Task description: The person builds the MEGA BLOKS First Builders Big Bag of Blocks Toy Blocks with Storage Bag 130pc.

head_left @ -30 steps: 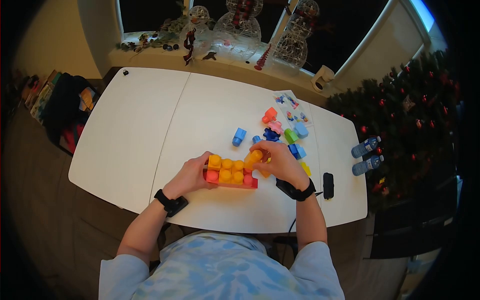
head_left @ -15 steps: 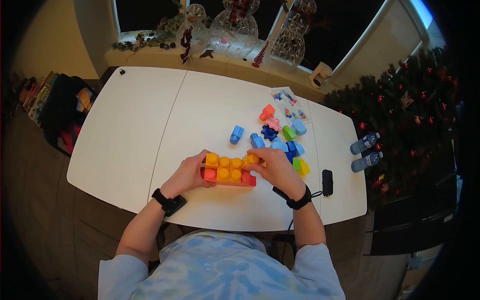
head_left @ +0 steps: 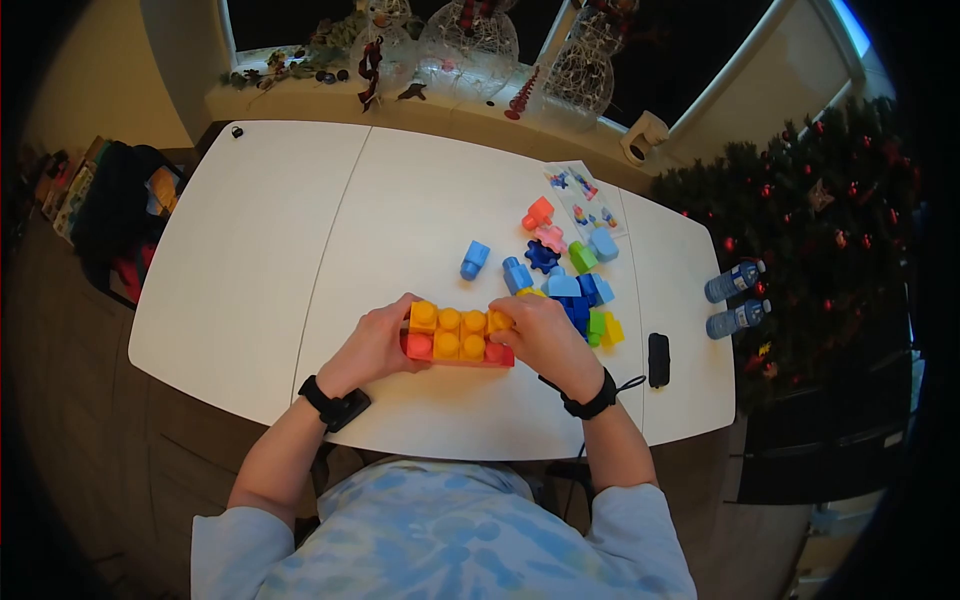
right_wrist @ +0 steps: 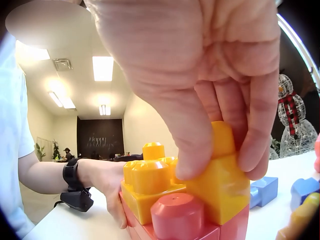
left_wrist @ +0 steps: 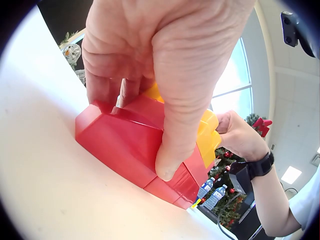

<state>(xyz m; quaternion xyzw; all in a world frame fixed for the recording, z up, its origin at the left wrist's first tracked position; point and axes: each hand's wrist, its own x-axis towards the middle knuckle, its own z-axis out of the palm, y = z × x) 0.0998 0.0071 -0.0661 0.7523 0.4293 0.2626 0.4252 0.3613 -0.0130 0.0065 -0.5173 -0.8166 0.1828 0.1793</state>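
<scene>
A red block base [left_wrist: 117,142] lies on the white table in front of the person, with yellow building blocks [head_left: 447,335] stacked on it. The left hand [head_left: 380,342] grips its left end, thumb along the near side and fingers on the far side. At the other end, the right hand [head_left: 548,342] pinches a small yellow one-stud block [right_wrist: 220,187] between thumb and fingers. This block sits over the far right corner of the base, beside a bare red stud [right_wrist: 177,212]. Another red stud [head_left: 419,347] shows near the left hand.
Loose blocks lie beyond the right hand, including a blue block [head_left: 475,260], a dark blue gear-shaped piece [head_left: 542,256] and a green block [head_left: 582,257]. Behind them is a picture sheet [head_left: 590,200]. A black case [head_left: 659,360] and two water bottles [head_left: 735,300] stand to the right.
The right hand has brought the small yellow block from a tilted hold down to an upright position on the base's right end. The left hand has kept its grip.
</scene>
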